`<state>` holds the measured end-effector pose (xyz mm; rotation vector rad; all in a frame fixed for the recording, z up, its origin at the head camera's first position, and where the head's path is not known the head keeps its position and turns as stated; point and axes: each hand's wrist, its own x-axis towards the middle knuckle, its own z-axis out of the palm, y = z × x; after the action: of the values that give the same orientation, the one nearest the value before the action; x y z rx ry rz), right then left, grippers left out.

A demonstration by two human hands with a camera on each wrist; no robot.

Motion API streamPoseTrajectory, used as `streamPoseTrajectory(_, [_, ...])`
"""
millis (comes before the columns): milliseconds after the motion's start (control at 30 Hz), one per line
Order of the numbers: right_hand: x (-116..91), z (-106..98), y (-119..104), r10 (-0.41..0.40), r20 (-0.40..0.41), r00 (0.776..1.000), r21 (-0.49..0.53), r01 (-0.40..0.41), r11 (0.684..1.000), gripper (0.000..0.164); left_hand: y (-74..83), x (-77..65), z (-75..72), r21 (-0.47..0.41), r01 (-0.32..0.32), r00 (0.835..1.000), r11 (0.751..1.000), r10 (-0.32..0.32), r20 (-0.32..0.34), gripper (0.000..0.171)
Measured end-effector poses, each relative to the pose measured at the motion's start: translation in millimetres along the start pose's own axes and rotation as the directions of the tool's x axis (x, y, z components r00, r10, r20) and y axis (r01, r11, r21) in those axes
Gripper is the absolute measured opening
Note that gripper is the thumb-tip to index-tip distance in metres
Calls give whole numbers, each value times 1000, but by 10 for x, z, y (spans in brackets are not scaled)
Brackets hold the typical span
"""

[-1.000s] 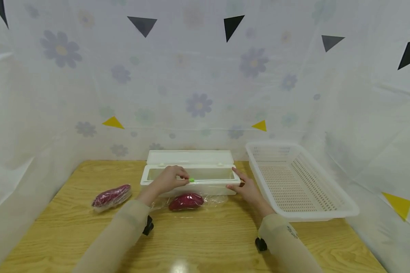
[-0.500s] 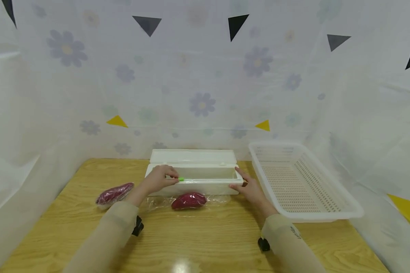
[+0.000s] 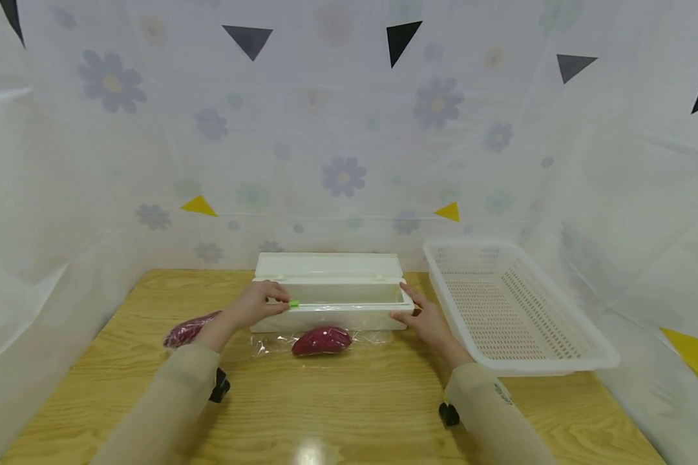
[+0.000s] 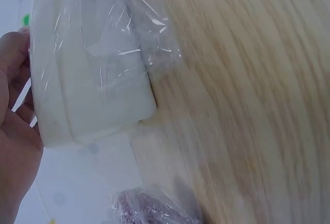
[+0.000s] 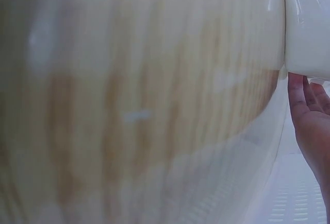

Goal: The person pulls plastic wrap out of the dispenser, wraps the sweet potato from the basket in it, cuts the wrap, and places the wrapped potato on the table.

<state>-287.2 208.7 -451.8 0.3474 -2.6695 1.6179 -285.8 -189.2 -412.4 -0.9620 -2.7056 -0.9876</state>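
Note:
A long white cling film dispenser box (image 3: 337, 318) stands on the table with its lid (image 3: 328, 265) tipped open at the back. My left hand (image 3: 254, 307) pinches a small green slide cutter (image 3: 293, 303) on the front rim, near the box's left end. At the other end my right hand (image 3: 427, 326) grips the box, thumb at the front and fingers over the top edge. Clear cling film (image 4: 121, 38) hangs down the box front. Against it, on the film, lies a purple-red sweet potato (image 3: 322, 340).
A second purple-red sweet potato (image 3: 189, 329), wrapped in film, lies on the left, partly hidden by my left arm. To the right stands a white perforated plastic basket (image 3: 581, 352). Behind the wooden table (image 3: 331, 413) hangs a flowered white curtain (image 3: 343, 129).
My left hand has slid the green slide cutter leftward along the rim, from near the middle to the left end. My right hand has kept its grip on the box.

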Motion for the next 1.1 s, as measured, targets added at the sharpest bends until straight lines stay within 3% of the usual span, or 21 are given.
streamPoseTrajectory(267, [5, 9, 23, -7, -9, 1000, 9, 7, 1000, 80, -45, -55, -57, 60, -20, 1000, 998, 20, 7, 16])
streamPoseTrajectory(467, [11, 15, 26, -19, -6, 1000, 23, 20, 1000, 80, -101, -89, -106, 139, -95, 995, 986, 99, -19, 13])
streamPoseTrajectory(567, [12, 10, 18, -15, -8, 1000, 26, 15, 1000, 80, -72, -115, -153, 165, -100, 994, 981, 104, -17, 12])
streamPoseTrajectory(833, [12, 15, 16, 4, -15, 1000, 20, -3, 1000, 80, -14, -163, -188, 70, 45, 998, 997, -42, -45, 11])
streamPoseTrajectory(1100, [17, 20, 26, 4, -15, 1000, 25, -3, 1000, 80, 45, -147, -125, 10, 67, 994, 998, -66, -82, 19])
